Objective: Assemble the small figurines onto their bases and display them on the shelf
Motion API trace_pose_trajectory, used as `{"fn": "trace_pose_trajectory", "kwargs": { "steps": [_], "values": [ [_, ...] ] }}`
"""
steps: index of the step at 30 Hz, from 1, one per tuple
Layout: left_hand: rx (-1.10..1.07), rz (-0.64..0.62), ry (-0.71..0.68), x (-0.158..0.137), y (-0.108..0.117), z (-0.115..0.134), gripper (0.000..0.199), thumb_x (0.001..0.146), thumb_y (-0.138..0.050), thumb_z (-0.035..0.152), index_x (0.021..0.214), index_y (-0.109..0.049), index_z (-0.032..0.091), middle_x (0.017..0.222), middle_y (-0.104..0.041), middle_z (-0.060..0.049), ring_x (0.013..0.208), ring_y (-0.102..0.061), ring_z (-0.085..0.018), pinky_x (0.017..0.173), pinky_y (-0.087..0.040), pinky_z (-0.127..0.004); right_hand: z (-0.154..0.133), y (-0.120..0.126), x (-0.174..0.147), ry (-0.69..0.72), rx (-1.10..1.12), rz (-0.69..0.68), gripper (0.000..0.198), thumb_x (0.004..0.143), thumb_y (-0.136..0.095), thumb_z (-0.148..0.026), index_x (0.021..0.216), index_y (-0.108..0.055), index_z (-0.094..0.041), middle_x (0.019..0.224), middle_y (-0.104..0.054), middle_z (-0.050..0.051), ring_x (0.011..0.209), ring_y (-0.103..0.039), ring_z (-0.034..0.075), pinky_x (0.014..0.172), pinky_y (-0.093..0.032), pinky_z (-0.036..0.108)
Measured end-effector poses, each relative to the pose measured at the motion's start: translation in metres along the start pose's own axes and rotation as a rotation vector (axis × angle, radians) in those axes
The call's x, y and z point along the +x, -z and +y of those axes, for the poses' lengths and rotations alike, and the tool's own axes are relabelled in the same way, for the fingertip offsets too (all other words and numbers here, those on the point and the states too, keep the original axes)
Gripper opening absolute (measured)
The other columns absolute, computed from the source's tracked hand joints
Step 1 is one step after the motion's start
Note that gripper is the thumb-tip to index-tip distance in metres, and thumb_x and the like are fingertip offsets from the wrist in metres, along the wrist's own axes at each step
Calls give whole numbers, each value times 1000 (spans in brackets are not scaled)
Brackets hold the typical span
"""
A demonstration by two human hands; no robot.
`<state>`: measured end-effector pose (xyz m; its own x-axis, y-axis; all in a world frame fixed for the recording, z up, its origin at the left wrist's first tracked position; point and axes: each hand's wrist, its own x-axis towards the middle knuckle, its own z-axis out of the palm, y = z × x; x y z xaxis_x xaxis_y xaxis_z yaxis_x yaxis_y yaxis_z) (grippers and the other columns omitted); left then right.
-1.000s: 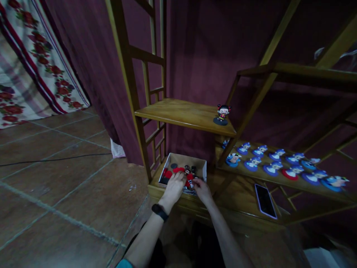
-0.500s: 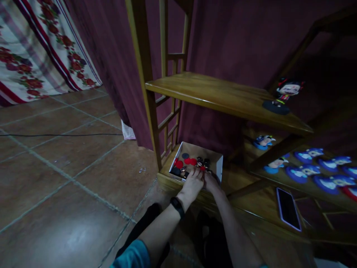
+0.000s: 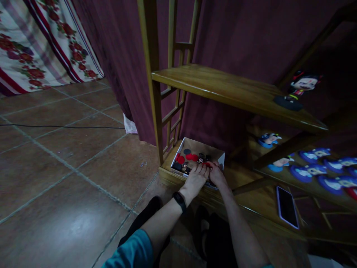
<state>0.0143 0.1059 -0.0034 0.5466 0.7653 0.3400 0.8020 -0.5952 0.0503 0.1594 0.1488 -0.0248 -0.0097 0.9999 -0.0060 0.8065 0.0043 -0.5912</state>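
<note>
Both your hands are down in the white cardboard box (image 3: 220,159), which sits on the lowest board of the wooden shelf unit (image 3: 237,93), right by its front left post. Your left hand (image 3: 195,178), the one with the black wristband (image 3: 179,197), lies palm down over the near edge of the box with the fingers curled onto the little figures and red and black round bases (image 3: 191,157) inside. Your right hand (image 3: 216,176) is just beside it, fingers touching the same pile, with a bit of red showing between the two hands. Honestly can't tell whether either hand has actually closed on a piece, too dark and small to see.

Around the box: a phone (image 3: 286,206) lies flat on the same bottom board, well off to the right. One board higher and right of the box there are rows of blue-based figures (image 3: 306,169). On the upper board, up and right of the box, a single red-and-black figure (image 3: 295,91) stands on a dark round base. Left of the box, a black cable (image 3: 55,126) runs across the tiled floor.
</note>
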Motion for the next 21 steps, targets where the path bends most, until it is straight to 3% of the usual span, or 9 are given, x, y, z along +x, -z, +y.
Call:
{"fn": "trace_pose_trajectory", "kwargs": {
  "steps": [5, 8, 10, 13, 17, 19, 21],
  "values": [
    [-37, -7, 62, -1, 14, 1, 50, 86, -33, 13, 136, -31, 17, 135, -41, -15, 122, -40, -27, 101, -28, -47, 1, 1, 3, -41, 215, 64, 37, 69, -47, -19, 104, -62, -20, 106, -58, 7, 99, -54, 19, 92, -40, 32],
    [-189, -7, 112, 0, 16, -2, 57, 83, -38, 8, 137, -29, 20, 137, -39, -15, 121, -41, -28, 99, -30, -46, -6, 2, 3, -134, 459, 35, 32, 69, -50, -25, 98, -63, -19, 99, -64, 5, 91, -58, 19, 86, -44, 34],
    [-402, 4, 216, 2, 15, -7, 59, 79, -41, 6, 136, -32, 21, 134, -43, -15, 117, -45, -27, 97, -34, -44, -12, 6, 1, -197, 655, -25, 33, 68, -54, -31, 98, -63, -19, 92, -66, 4, 83, -61, 19, 79, -48, 34],
    [-906, 51, 498, 9, 12, -17, 46, 78, -47, 9, 123, -50, 18, 117, -57, -14, 105, -55, -23, 90, -42, -36, -23, 12, -3, -199, 868, -91, 38, 65, -61, -36, 100, -62, -19, 91, -67, 4, 79, -62, 18, 73, -50, 33],
    [-1718, 29, 887, 16, 10, -28, 24, 78, -57, 26, 97, -63, 13, 86, -66, -10, 75, -63, -19, 69, -51, -31, -37, 11, -6, -102, 842, -121, 43, 62, -66, -31, 103, -61, -19, 89, -67, 4, 79, -62, 16, 73, -50, 31],
    [-1930, 13, 949, 17, 9, -30, 23, 74, -63, 28, 89, -64, 11, 78, -66, -9, 66, -63, -16, 62, -52, -29, -43, 7, -7, -44, 812, -146, 44, 62, -66, -28, 105, -60, -20, 92, -66, 3, 80, -62, 16, 74, -50, 30],
    [-1982, 49, 967, 16, 8, -31, 18, 70, -67, 22, 82, -65, 10, 74, -66, -8, 62, -61, -14, 60, -52, -27, -45, 4, -7, 11, 813, -171, 44, 63, -64, -28, 107, -60, -22, 99, -65, 4, 85, -62, 16, 77, -49, 30]
  ]
}}
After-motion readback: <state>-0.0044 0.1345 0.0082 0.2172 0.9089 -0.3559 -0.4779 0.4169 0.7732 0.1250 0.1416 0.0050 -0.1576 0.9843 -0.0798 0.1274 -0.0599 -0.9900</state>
